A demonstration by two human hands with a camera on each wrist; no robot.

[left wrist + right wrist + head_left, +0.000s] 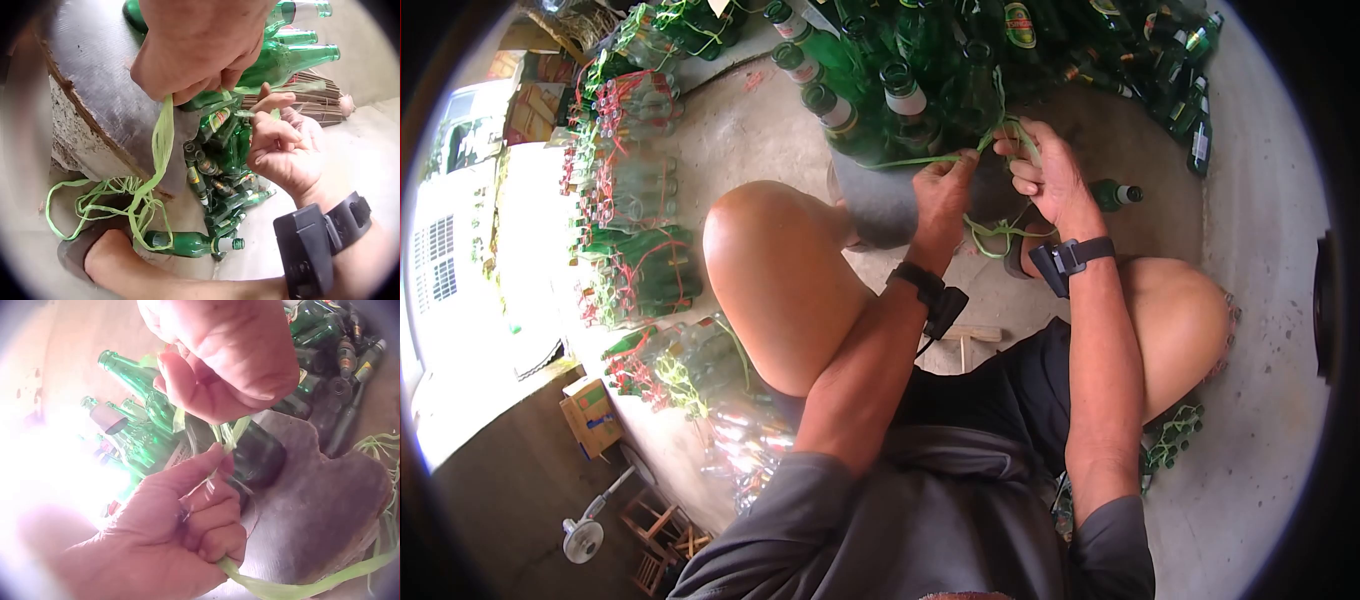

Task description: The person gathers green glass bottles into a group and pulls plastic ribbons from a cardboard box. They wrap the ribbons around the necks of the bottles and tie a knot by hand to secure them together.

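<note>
A group of green glass bottles [905, 105] stands upright on a grey, rough-edged slab [875, 205] between the person's knees. Pale green plastic twine [920, 161] runs along the near side of the bottles. The left hand [945, 190] pinches it between thumb and forefinger, and a strand [164, 140] hangs below that hand. Close beside it, the right hand [1050, 175] holds another part of the twine with curled fingers. The two hands almost meet at the bottles' near right side, where strands cross [231, 434]. Loose twine [134, 200] lies tangled below the slab's edge.
One green bottle [1117, 194] lies on the floor by the right forearm. Many loose bottles [1140, 60] are heaped at the far right, near a pale wall [1270, 200]. Bottle bundles tied with red twine [635, 110] line the left side. A fan [583, 540] stands lower left.
</note>
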